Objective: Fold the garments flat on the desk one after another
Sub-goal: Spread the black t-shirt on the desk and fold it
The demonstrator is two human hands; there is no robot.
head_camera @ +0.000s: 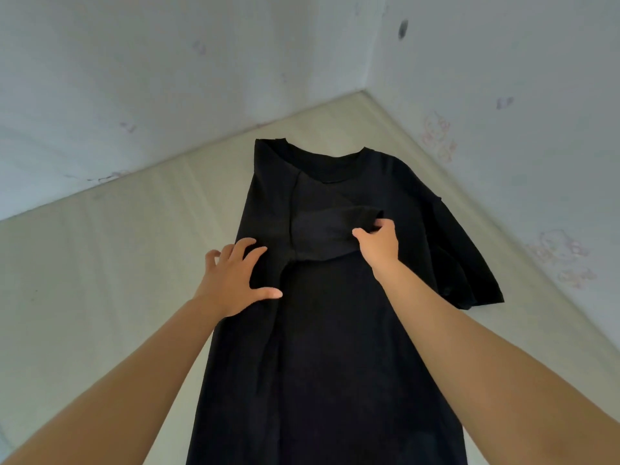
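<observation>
One black shirt (335, 347) flat on one cream desk (117, 263), one sleeve (322, 229) folded across its chest; two hands: left hand (231, 283) spread flat, pressing its left edge, right hand (380, 243) pinching that sleeve.

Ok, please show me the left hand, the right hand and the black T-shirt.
left hand (235, 280): head view, back of the hand.
right hand (380, 245): head view, back of the hand.
black T-shirt (335, 364): head view, lower body fabric.
</observation>
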